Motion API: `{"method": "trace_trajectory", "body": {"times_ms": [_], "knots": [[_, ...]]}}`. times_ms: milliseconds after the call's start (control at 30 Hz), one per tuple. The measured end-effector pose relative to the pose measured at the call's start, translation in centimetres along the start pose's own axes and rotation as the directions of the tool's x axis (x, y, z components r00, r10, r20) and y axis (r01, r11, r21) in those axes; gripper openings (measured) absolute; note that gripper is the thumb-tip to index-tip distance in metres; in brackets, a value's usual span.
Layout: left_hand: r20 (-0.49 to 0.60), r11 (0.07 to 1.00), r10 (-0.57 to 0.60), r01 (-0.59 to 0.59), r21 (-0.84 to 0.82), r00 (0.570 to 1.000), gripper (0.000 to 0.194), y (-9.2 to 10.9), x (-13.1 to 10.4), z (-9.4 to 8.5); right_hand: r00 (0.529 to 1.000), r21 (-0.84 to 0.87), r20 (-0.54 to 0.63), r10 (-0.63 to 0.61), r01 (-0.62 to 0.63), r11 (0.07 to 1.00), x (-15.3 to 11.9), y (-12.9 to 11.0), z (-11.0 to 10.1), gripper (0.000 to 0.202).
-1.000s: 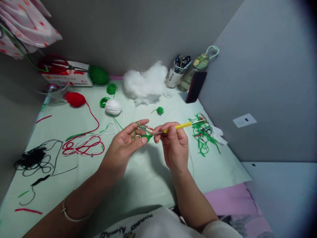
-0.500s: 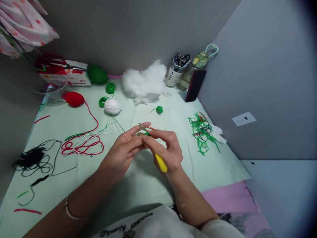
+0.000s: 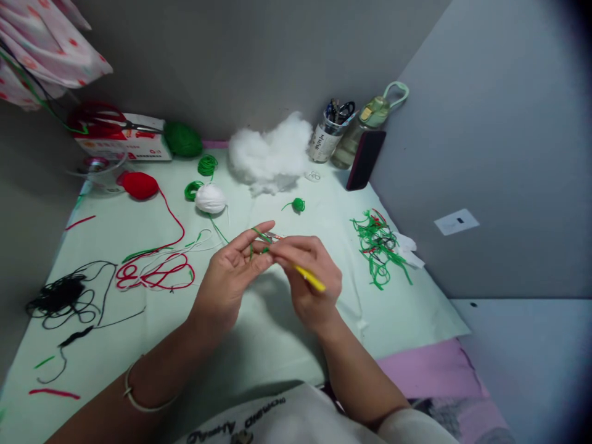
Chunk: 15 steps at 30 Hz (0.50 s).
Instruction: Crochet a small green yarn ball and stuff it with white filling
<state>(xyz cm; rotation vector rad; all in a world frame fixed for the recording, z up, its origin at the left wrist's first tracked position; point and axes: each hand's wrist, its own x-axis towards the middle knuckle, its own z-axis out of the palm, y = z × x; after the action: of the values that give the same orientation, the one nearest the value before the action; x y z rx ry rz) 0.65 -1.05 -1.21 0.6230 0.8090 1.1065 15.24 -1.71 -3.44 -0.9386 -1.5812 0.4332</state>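
Note:
Green yarn [image 3: 261, 234] runs over the raised index finger of my left hand [image 3: 227, 271], whose thumb and fingertips pinch a small green piece [image 3: 265, 250]. My right hand [image 3: 314, 277] is closed around a crochet hook with a yellow handle [image 3: 311, 279]; its metal shaft shows near the left fingertips. Both hands meet above the middle of the cloth. A green strand leads from the left hand back toward the white yarn ball [image 3: 210, 198] and green coils [image 3: 207, 164]. The hook's very tip is too small to make out.
Red yarn [image 3: 141, 185], tangled black yarn [image 3: 60, 295] and red loops [image 3: 157, 273] lie left. White stuffing [image 3: 271, 154], a pen cup [image 3: 325, 139], a bottle [image 3: 349, 145] and a phone [image 3: 365, 160] stand behind. Green scraps [image 3: 379, 246] lie right.
The yellow handle has swung up and to the right, lying flatter. My right hand has turned with it, and my left fingers have shifted slightly, with the yarn more visible over the index finger.

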Motion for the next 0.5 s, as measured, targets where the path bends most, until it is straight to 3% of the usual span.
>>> {"method": "trace_trajectory", "body": {"times_ms": [100,200,300,367,500], "knots": [[0.02,0.978,-0.143,0.145,-0.147,0.989,0.031,0.2,0.2,0.0,0.996,-0.083,-0.004,-0.091,0.091,0.992,0.0,0.1,-0.2,0.036],[0.01,0.961,-0.166,0.164,-0.224,0.986,0.026,0.6,0.4,0.0,0.989,0.165,-0.1,0.108,-0.09,0.982,0.6,0.0,-0.5,0.023],[0.001,0.984,-0.098,0.097,-0.149,0.995,0.031,0.6,0.5,-0.1,0.939,0.405,-0.037,0.343,-0.3,0.864,1.1,-0.1,-0.5,0.018],[0.028,0.996,-0.066,0.067,-0.056,0.997,0.034,0.4,0.5,-0.1,0.923,0.402,0.026,0.384,-0.361,0.841,1.2,-0.2,-0.5,0.017],[0.067,0.999,-0.043,0.042,0.03,0.997,0.03,0.0,0.4,-0.3,0.897,0.429,0.04,0.44,-0.413,0.803,1.2,0.1,-0.5,0.018]]}}
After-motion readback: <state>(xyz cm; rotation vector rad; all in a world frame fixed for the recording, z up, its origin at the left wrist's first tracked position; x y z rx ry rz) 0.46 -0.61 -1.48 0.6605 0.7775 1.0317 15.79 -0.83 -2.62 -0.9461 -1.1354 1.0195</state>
